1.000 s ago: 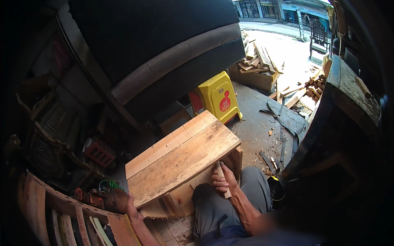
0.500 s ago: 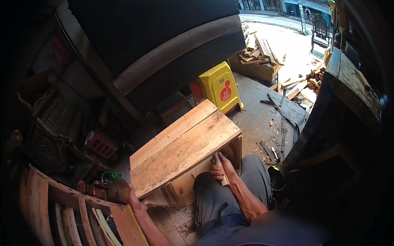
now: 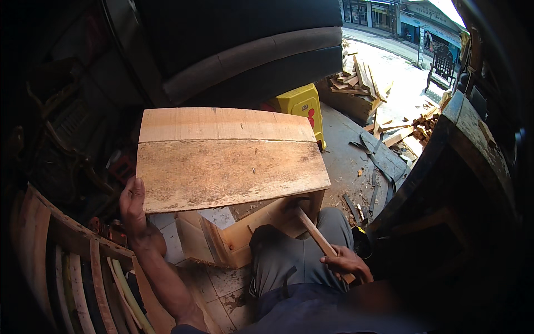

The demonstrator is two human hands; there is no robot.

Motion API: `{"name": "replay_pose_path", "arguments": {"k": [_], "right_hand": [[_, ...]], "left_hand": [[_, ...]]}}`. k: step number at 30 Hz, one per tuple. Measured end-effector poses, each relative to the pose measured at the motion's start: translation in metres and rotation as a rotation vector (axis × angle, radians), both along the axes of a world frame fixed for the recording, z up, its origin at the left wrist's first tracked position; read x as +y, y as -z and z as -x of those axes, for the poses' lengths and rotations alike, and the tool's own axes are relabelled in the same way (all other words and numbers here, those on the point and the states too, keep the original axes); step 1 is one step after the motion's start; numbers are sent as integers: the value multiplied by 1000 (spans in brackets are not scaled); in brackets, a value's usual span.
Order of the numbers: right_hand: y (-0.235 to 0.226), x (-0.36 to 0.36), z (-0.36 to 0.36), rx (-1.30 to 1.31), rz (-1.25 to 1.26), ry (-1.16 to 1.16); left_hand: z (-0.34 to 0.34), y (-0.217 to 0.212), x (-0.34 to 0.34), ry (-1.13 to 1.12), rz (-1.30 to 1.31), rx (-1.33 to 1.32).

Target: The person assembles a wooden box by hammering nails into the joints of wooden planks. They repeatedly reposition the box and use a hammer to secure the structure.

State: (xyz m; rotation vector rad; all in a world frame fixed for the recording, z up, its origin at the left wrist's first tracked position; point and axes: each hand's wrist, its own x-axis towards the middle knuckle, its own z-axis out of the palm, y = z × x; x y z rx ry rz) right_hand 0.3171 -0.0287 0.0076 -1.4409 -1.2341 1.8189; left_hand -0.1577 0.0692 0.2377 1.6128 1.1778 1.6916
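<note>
The left hand (image 3: 133, 206) pinches the near-left corner of the wooden panel (image 3: 233, 164), which sits just in front of the knees (image 3: 336, 225); the right hand (image 3: 350, 264) wraps around a wooden handle (image 3: 316, 231). The panel looks stiff, rough and fairly heavy, probably best held by both short ends

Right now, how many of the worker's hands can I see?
2: the left hand holds the wooden panel at its left edge; the right hand grips a wooden handle.
</note>
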Motion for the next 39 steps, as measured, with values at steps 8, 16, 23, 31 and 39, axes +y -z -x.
{"name": "replay_pose_path", "arguments": {"k": [8,16,23,31,39], "right_hand": [[-62,-30,-79,-11,-392,-126],[-155,131,-82,-178,-1143,473],[-158,188,-87,-77,-1244,443],[-186,146,-60,37,-1334,589],[-166,171,-3,-25,-1714,622]], "left_hand": [[-27,-91,53,83,-80,213],[-97,-168,75,148,-378,621],[-81,-142,45,145,-479,699],[-51,-140,58,58,-626,530],[-68,-2,77,461,-220,-789]]}}
